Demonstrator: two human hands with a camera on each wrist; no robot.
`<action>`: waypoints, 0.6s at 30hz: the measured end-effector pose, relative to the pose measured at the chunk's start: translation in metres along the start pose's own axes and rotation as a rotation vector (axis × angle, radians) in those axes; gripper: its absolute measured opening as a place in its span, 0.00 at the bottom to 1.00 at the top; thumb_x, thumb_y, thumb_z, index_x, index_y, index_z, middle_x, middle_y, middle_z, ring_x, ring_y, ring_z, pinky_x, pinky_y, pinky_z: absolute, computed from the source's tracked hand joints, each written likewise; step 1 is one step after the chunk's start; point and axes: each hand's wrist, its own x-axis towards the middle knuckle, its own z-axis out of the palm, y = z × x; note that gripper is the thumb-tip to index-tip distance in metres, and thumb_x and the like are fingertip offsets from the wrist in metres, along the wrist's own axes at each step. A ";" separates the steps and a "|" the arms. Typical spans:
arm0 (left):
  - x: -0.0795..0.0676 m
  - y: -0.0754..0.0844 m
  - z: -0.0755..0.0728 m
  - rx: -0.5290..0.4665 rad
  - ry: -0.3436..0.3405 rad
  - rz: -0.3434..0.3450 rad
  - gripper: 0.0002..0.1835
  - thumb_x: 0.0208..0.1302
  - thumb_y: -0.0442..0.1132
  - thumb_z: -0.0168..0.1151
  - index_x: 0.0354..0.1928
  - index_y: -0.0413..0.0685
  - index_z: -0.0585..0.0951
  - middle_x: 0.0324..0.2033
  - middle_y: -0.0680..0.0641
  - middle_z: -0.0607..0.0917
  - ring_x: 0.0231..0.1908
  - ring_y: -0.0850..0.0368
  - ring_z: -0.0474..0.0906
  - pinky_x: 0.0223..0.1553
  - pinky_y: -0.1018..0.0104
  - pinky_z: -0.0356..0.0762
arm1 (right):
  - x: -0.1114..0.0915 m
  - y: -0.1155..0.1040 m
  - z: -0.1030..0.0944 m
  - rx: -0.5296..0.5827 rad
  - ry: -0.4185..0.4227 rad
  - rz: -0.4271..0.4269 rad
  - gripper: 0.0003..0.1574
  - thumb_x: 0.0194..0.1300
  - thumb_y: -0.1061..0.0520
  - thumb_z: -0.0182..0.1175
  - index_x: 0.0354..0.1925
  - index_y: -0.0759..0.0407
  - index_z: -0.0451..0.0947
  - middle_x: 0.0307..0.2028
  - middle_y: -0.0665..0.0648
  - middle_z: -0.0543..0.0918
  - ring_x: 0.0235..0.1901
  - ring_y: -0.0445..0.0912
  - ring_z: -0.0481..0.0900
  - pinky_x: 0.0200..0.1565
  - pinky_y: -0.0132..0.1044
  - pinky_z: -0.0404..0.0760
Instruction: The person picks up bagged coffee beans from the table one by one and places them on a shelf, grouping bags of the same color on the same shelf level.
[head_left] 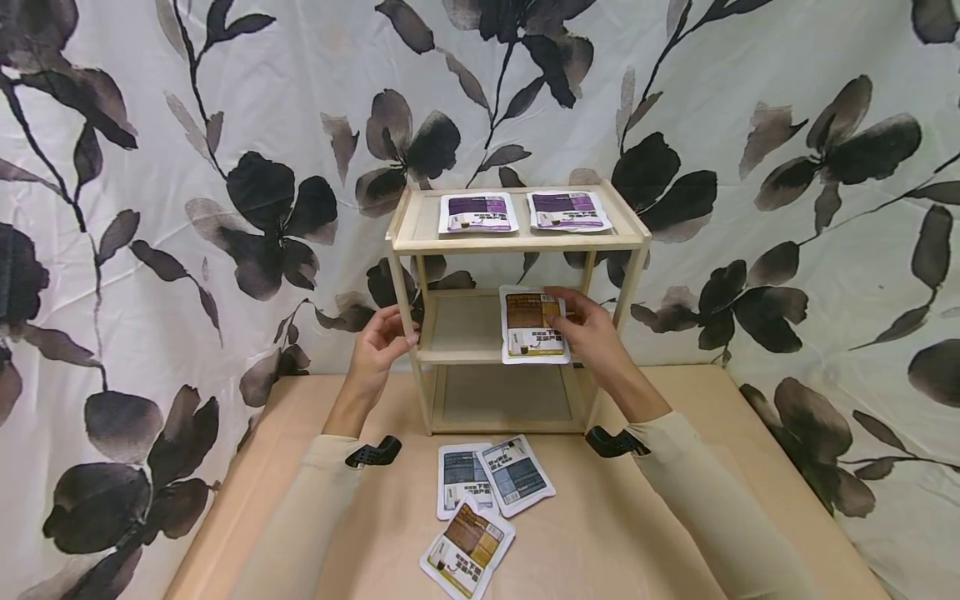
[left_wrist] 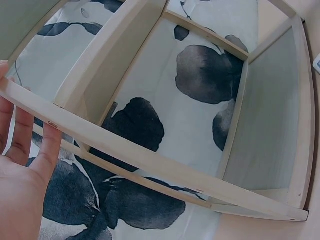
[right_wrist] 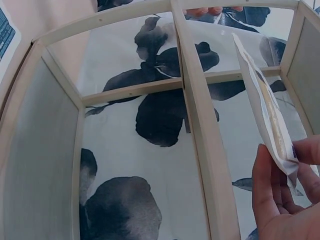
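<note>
A small three-tier wooden shelf rack [head_left: 517, 246] stands against the patterned cloth. My left hand [head_left: 381, 343] holds its left front post, with the thumb on one side and fingers [left_wrist: 47, 150] behind in the left wrist view. My right hand [head_left: 596, 337] pinches a flat white-edged pouch [head_left: 525, 329] with a brown and yellow label by its right side. That pouch is tilted up in front of the middle tier's right half, and in the right wrist view the pouch [right_wrist: 267, 110] appears edge-on, apart from the shelf bar.
Two purple-labelled pouches, a left one [head_left: 478, 213] and a right one [head_left: 568, 210], lie on the top tier. On the table [head_left: 360, 533] before the rack lie two blue-labelled pouches [head_left: 517, 477], overlapping, and another brown-labelled pouch [head_left: 467, 550]. Floral cloth [head_left: 300, 125] hangs behind.
</note>
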 end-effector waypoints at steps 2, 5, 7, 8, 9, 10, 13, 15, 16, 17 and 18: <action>0.000 -0.001 0.000 -0.003 -0.001 0.005 0.24 0.64 0.21 0.61 0.57 0.54 0.80 0.43 0.48 0.84 0.45 0.56 0.78 0.48 0.68 0.78 | 0.003 0.001 0.002 0.001 0.014 0.012 0.29 0.75 0.58 0.56 0.71 0.51 0.69 0.58 0.64 0.74 0.48 0.50 0.74 0.41 0.32 0.78; 0.001 -0.001 0.000 -0.005 0.000 0.011 0.24 0.64 0.21 0.62 0.57 0.53 0.80 0.44 0.44 0.84 0.45 0.56 0.77 0.48 0.68 0.78 | 0.006 0.002 0.003 -0.015 0.041 0.022 0.30 0.75 0.57 0.56 0.72 0.49 0.69 0.58 0.63 0.74 0.48 0.49 0.74 0.43 0.33 0.77; 0.001 -0.001 0.000 -0.007 -0.001 0.013 0.24 0.64 0.21 0.62 0.57 0.53 0.80 0.44 0.41 0.83 0.45 0.55 0.77 0.48 0.68 0.79 | 0.008 0.003 0.004 -0.028 0.060 0.023 0.30 0.75 0.57 0.55 0.72 0.48 0.69 0.58 0.63 0.74 0.48 0.49 0.74 0.45 0.34 0.76; 0.001 -0.001 0.000 -0.009 0.001 0.013 0.24 0.64 0.21 0.62 0.57 0.54 0.80 0.44 0.40 0.83 0.45 0.55 0.77 0.48 0.68 0.79 | 0.009 0.003 0.005 -0.036 0.069 0.023 0.30 0.75 0.57 0.55 0.72 0.47 0.69 0.57 0.63 0.74 0.48 0.49 0.74 0.45 0.35 0.75; 0.001 -0.001 0.000 -0.009 0.001 0.011 0.24 0.64 0.21 0.62 0.56 0.56 0.81 0.44 0.40 0.83 0.45 0.55 0.78 0.48 0.68 0.79 | 0.010 0.003 0.005 -0.038 0.077 0.022 0.29 0.75 0.58 0.55 0.72 0.47 0.69 0.57 0.64 0.74 0.48 0.49 0.74 0.46 0.35 0.75; 0.001 -0.001 0.001 -0.012 0.002 0.010 0.25 0.64 0.21 0.62 0.56 0.56 0.81 0.44 0.40 0.83 0.45 0.55 0.78 0.48 0.68 0.79 | 0.011 0.003 0.005 -0.042 0.084 0.023 0.29 0.75 0.58 0.55 0.72 0.47 0.69 0.56 0.64 0.74 0.47 0.49 0.74 0.46 0.36 0.74; 0.001 -0.002 0.000 -0.019 0.002 0.013 0.25 0.64 0.21 0.62 0.56 0.57 0.81 0.44 0.40 0.83 0.45 0.56 0.78 0.48 0.68 0.80 | 0.015 0.004 0.006 -0.048 0.099 0.027 0.30 0.75 0.59 0.54 0.72 0.47 0.69 0.56 0.66 0.73 0.48 0.50 0.74 0.47 0.36 0.74; 0.001 -0.002 0.000 -0.016 0.001 0.016 0.25 0.64 0.21 0.62 0.56 0.57 0.81 0.44 0.44 0.84 0.45 0.57 0.78 0.48 0.68 0.80 | 0.018 0.005 0.006 -0.042 0.109 0.033 0.30 0.75 0.61 0.53 0.72 0.47 0.69 0.55 0.67 0.73 0.48 0.51 0.75 0.47 0.36 0.74; 0.001 -0.002 0.000 -0.015 0.000 0.017 0.25 0.64 0.21 0.62 0.56 0.57 0.81 0.43 0.46 0.84 0.45 0.57 0.78 0.48 0.69 0.80 | 0.019 0.006 0.006 -0.044 0.112 0.034 0.30 0.75 0.61 0.52 0.72 0.48 0.68 0.55 0.67 0.72 0.48 0.51 0.75 0.47 0.36 0.74; 0.001 -0.002 0.000 -0.013 0.000 0.019 0.25 0.64 0.21 0.62 0.56 0.57 0.81 0.43 0.48 0.84 0.45 0.57 0.78 0.48 0.69 0.80 | 0.020 0.006 0.006 -0.044 0.116 0.033 0.30 0.75 0.61 0.52 0.72 0.48 0.68 0.55 0.67 0.72 0.48 0.51 0.75 0.47 0.36 0.74; 0.001 -0.002 0.000 -0.013 0.000 0.019 0.25 0.64 0.20 0.61 0.56 0.57 0.80 0.43 0.50 0.85 0.45 0.57 0.78 0.48 0.69 0.80 | 0.021 0.006 0.006 -0.043 0.121 0.033 0.30 0.75 0.61 0.51 0.73 0.49 0.68 0.55 0.67 0.72 0.48 0.51 0.75 0.47 0.36 0.74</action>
